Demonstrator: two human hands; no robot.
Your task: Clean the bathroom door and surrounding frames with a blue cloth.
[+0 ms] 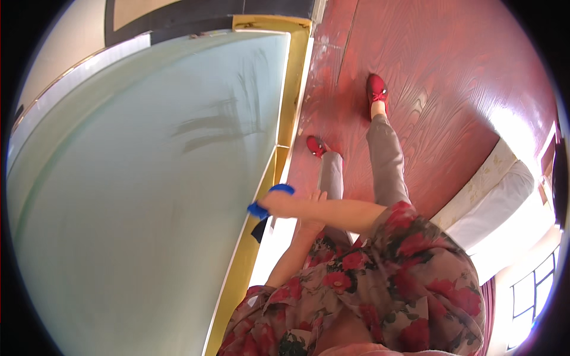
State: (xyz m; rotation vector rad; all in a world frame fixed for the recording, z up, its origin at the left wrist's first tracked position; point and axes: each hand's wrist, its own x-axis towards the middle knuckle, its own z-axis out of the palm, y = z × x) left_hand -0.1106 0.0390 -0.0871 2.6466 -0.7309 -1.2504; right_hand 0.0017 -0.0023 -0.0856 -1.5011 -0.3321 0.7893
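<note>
My right hand [277, 204] reaches across to the left, blurred, and grips a blue cloth [281, 188] at the yellow frame [291, 84] of a large pale blue-green panel [147, 187]. A small black piece [259, 231] shows just below the cloth; whether it belongs to it I cannot tell. My left hand [314, 222] lies behind my right forearm, fingertips showing above it. The palm is hidden, so whether it holds anything is unclear. Dark streaks [218, 124] mark the upper part of the panel.
Glossy red wood-grain flooring [427, 111] extends ahead and right, under my red shoes [377, 89]. A dark border [200, 18] runs past the panel's far end. At right stand a pale covered piece of furniture [494, 204] and a barred window [532, 289].
</note>
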